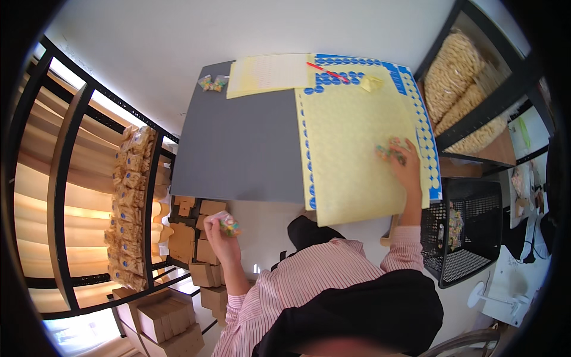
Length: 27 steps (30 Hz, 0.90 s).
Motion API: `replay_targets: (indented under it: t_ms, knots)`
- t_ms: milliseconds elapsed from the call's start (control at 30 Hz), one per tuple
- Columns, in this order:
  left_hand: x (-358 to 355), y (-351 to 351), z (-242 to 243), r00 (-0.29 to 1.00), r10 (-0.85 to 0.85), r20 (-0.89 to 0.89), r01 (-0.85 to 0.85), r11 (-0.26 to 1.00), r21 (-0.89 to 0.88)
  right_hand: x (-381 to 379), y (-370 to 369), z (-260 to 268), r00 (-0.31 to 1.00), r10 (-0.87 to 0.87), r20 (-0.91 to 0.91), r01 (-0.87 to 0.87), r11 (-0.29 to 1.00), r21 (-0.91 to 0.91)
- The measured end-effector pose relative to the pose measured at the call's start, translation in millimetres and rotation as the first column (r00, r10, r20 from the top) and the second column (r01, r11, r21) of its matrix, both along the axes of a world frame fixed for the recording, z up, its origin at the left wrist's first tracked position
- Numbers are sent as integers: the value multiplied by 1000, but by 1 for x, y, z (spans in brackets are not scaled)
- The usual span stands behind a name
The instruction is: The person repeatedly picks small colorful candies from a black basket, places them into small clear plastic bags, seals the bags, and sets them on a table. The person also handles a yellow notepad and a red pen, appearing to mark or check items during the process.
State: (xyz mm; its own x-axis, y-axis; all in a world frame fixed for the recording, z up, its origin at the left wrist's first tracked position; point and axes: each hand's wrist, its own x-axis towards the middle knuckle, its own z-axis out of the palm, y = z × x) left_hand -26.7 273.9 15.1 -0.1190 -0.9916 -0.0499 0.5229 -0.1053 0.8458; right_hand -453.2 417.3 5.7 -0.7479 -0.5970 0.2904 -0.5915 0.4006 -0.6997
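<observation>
My left hand [221,241] grips a small clear bag of colourful pieces [230,226] beyond the near edge of the grey table [241,143]. My right hand [405,163] is over the yellowish sheet [352,178], with small bags of colourful pieces [388,152] at its fingertips. Blue-and-yellow sticker sheets [430,165] show from under that sheet. Two more small filled bags [213,83] lie at the table's far left corner, beside a stack of pale sheets [272,73]. A red pen [328,72] and a crumpled yellow paper [371,83] lie near the far edge.
Left of the table stands a black rack [154,201] with hanging snack packets [131,209]; cardboard boxes [165,317] sit below. At right, large bags of puffed snacks [453,76] fill a shelf, above a black plastic crate [473,223] holding colourful bags [455,225].
</observation>
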Motion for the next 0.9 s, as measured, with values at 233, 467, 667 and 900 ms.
replay_targets:
  t_ms: [233,467,667,900]
  knots:
    - [-50,-88,8,988,-142,68,145,988,-48,28,-29,40,935,-119,-333,186,966,178]
    - [-102,-151,18,933,-347,93,353,934,-55,123,-122,44,913,369,-174,-331,920,209]
    - [-132,-259,36,857,-502,-115,511,858,59,172,-147,44,900,434,-33,-425,892,154]
    - [-165,-355,-11,638,-582,-504,725,675,137,190,-181,47,975,220,45,-223,968,114]
